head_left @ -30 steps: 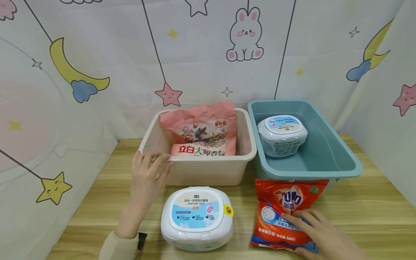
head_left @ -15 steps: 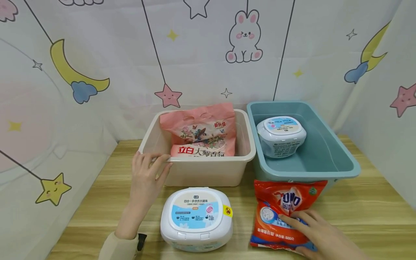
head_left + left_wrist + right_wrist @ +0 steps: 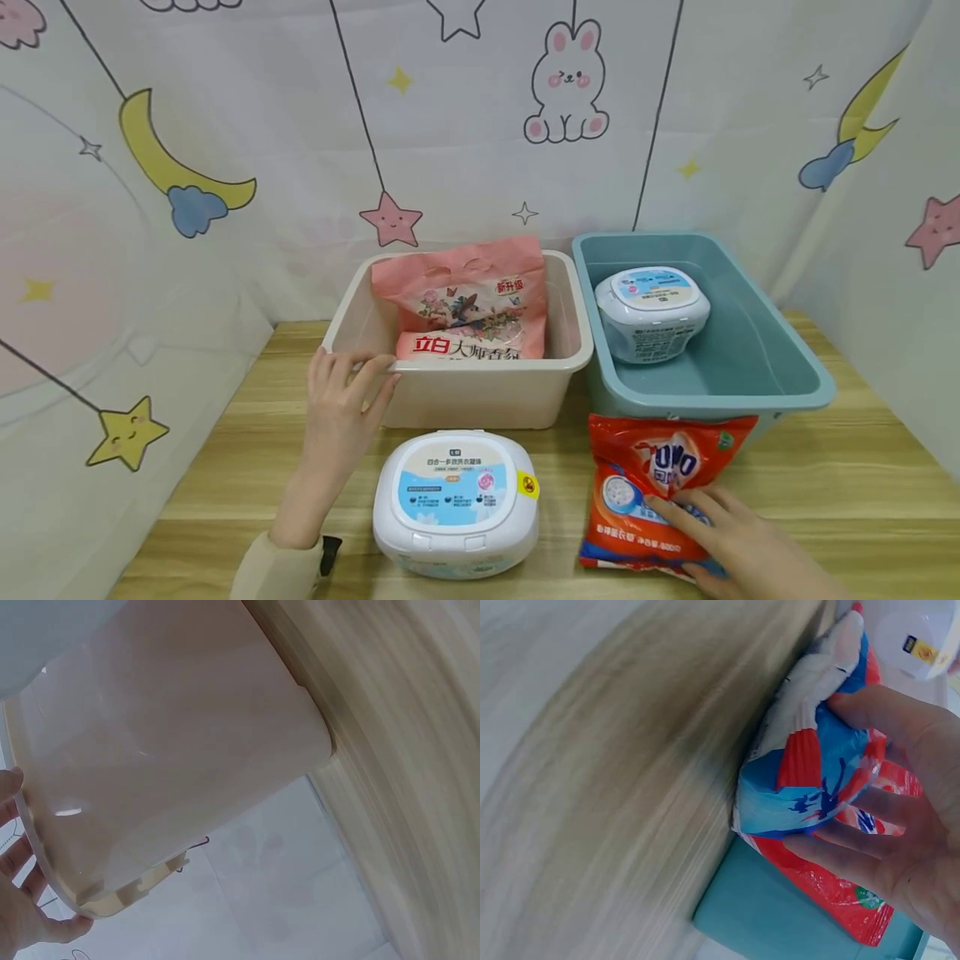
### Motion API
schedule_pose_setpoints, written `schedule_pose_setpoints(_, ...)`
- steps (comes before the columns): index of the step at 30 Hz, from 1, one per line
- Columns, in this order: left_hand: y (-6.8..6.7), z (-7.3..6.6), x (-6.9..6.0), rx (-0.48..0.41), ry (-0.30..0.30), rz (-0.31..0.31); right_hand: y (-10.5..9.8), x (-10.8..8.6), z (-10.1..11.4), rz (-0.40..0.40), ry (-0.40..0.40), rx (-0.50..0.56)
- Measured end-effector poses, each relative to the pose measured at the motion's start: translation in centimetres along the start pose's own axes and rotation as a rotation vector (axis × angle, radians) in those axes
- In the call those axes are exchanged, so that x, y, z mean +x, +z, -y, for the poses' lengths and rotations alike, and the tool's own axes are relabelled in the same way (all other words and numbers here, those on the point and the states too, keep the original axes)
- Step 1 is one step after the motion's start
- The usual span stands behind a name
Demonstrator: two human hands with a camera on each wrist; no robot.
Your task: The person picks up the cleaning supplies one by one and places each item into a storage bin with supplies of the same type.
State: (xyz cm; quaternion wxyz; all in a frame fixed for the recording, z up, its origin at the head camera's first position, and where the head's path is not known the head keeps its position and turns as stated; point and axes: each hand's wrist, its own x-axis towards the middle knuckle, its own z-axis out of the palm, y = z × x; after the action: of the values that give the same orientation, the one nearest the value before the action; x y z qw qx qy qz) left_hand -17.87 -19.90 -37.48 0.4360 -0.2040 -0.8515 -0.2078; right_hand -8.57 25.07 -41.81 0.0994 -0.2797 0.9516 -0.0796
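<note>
At the front left corner of a cream plastic basin (image 3: 472, 404), my left hand (image 3: 341, 396) grips the rim with bent fingers; the left wrist view shows fingertips (image 3: 11, 782) on that rim. A pink laundry detergent bag (image 3: 468, 304) leans inside the basin. My right hand (image 3: 738, 533) holds a red and blue bag of washing powder (image 3: 652, 492) that lies on the table against the teal basin. In the right wrist view, thumb and fingers spread around the bag (image 3: 802, 802). Between my hands sits a white lidded tub (image 3: 456, 500) with a blue label.
The teal basin (image 3: 780, 350) stands at the back right, beside the cream one. A similar white tub (image 3: 652, 312) sits in its left part. Behind both basins hangs a cartoon-print cloth (image 3: 465, 125). Wood-grain table (image 3: 240, 433) surface shows around the things.
</note>
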Motion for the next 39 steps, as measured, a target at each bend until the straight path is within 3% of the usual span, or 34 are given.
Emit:
schedule_pose_setpoints(3,0.0,0.0,0.0,-0.002,-0.003,0.001,0.3,-0.1,0.1,-0.047,-0.029,-0.061)
schedule_pose_setpoints(10,0.0,0.0,0.0,0.003,-0.003,0.000,0.7,-0.3,0.2,-0.009,0.025,-0.072)
schedule_pose_setpoints(15,0.0,0.0,0.0,0.009,-0.006,0.006,0.9,-0.4,0.2,-0.037,0.035,-0.093)
schedule_pose_setpoints(18,-0.1,0.0,-0.1,0.009,-0.008,0.009,1.2,-0.6,0.0,-0.095,-0.025,-0.147)
schedule_pose_setpoints(25,-0.1,-0.1,0.0,0.001,-0.013,0.017,1.7,-0.8,-0.1,-0.343,-0.137,-0.252)
schedule_pose_setpoints(28,-0.1,-0.1,0.0,0.001,-0.012,0.018,1.8,-0.9,0.0,-0.368,-0.132,-0.254)
schedule_pose_setpoints(34,-0.2,-0.2,0.0,0.002,-0.015,0.025,2.0,-1.3,0.5,-0.329,-0.070,-0.240)
schedule_pose_setpoints(39,-0.2,-0.2,0.1,0.005,-0.020,0.028,2.0,-1.6,0.8,-0.429,-0.113,-0.236)
